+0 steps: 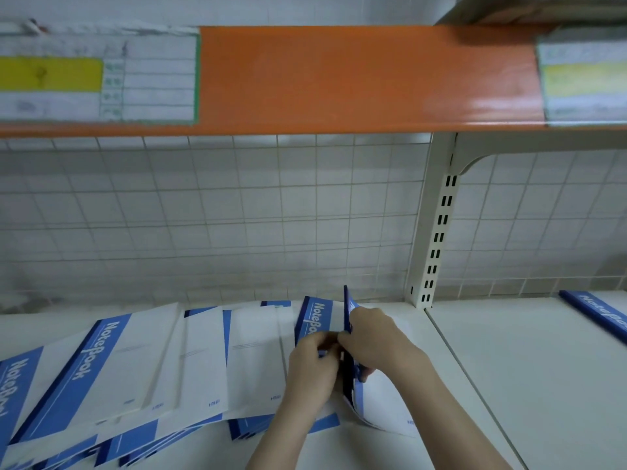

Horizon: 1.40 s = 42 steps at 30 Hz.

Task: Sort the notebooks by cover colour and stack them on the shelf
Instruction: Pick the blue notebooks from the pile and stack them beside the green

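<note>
Both hands are working at the right end of a fanned spread of notebooks (142, 374) lying on the white shelf (543, 385). All covers in view are showing blue and white; no other colour is visible here.

Right hand (376, 337) is pinching a notebook held on edge (349, 374), fingers curled over its upper side, thumb underneath. The book is standing nearly upright, spine toward the back grid, long axis running away from the person, its lower pages sagging open toward the right.

Left hand (314, 364) is pressing in just beside it, fingers bunched against the same book's near face; whether it is gripping that book or the flat one under it cannot be told.

The upright book is sitting between the two hands, touching both. The right hand is the carrying hand, judging by its wrap.

A further blue notebook (597, 317) is lying well apart on the neighbouring shelf bay to the right, past the slotted upright (437, 232). If that bay is the blue stack's place, the next move is probably going rightward across the upright, book turning flat.
</note>
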Tool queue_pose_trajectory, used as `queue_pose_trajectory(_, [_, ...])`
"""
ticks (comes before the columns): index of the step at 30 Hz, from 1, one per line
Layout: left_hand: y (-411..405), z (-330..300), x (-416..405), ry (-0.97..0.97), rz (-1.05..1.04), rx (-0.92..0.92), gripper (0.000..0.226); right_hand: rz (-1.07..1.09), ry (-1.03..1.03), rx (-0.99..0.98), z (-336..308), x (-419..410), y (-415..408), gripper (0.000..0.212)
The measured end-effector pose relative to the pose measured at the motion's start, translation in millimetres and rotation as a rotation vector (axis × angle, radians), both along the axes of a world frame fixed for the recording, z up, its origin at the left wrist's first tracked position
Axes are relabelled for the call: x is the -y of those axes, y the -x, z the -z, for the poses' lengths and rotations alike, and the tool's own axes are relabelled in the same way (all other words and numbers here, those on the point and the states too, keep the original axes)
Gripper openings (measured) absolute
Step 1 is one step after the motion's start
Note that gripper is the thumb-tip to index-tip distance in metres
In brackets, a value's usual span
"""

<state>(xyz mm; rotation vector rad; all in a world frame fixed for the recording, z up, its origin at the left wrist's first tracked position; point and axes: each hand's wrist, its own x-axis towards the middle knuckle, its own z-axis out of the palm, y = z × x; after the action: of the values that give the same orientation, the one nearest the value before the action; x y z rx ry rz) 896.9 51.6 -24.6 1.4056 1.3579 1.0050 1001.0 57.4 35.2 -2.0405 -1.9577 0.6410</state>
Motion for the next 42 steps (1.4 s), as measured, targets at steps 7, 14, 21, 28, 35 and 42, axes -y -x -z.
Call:
queue_pose_trajectory(7, [7,5,-4,0.17,-0.012,0.17,0.041,-0.002,0.076,0.159,4,-1,6,0.035])
queue_pose_trajectory(14, [9,4,-5,-0.113,0.075,-0.257,0.029,0.017,0.034,0.38,6,-3,20,0.028])
queue_pose_trajectory(21, [11,5,-18,-0.166,0.021,-0.948,0.049,0.036,0.005,0.378,10,-1,15,0.033])
queue_pose_trajectory(28, [14,-2,-29,-0.1,-0.059,-0.958,0.058,0.027,0.007,0.373,9,-2,15,0.027])
queue_pose_trajectory(35, [24,6,-33,0.064,0.077,-0.002,0.015,0.031,-0.057,-0.139,-7,-10,5,0.016])
queue_pose_trajectory(42, [15,10,-34,0.356,-0.11,0.204,0.039,-0.04,-0.019,-0.076,1,-13,15,0.03])
